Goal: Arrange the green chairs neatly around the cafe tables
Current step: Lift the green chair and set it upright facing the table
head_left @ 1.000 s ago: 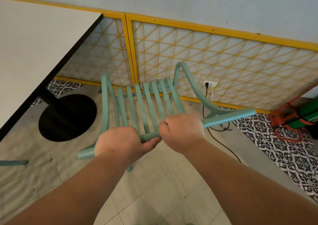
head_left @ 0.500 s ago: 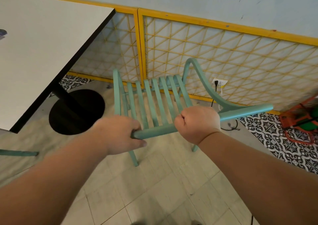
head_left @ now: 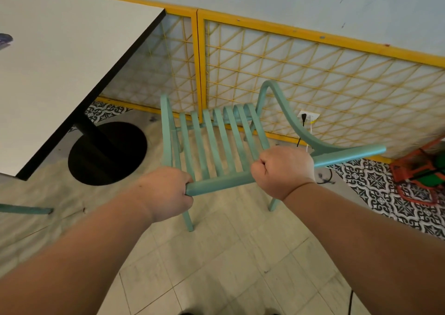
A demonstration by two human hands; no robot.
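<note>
At far left a second green chair part pokes into view at floor level. The table, white-topped with a dark edge, stands over its round black base. The chair sits just right of that base, between the table and the yellow lattice panel, its seat slats running away from the person and its legs down by the tiled floor; whether all of them touch it cannot be told.

The left hand is wrapped fully around the left end of the top back rail; the right hand is closed in a fist around the same rail further right. Both grip the chair and nothing else.

The frame looks rigid and painted smooth, probably metal or hard wood, so it should move as one stiff piece without flexing. It is likely moderate in weight. The rail is round and could twist in the palms; two spaced hands on it counter that well. A cord plugged in behind is worth avoiding.
</note>
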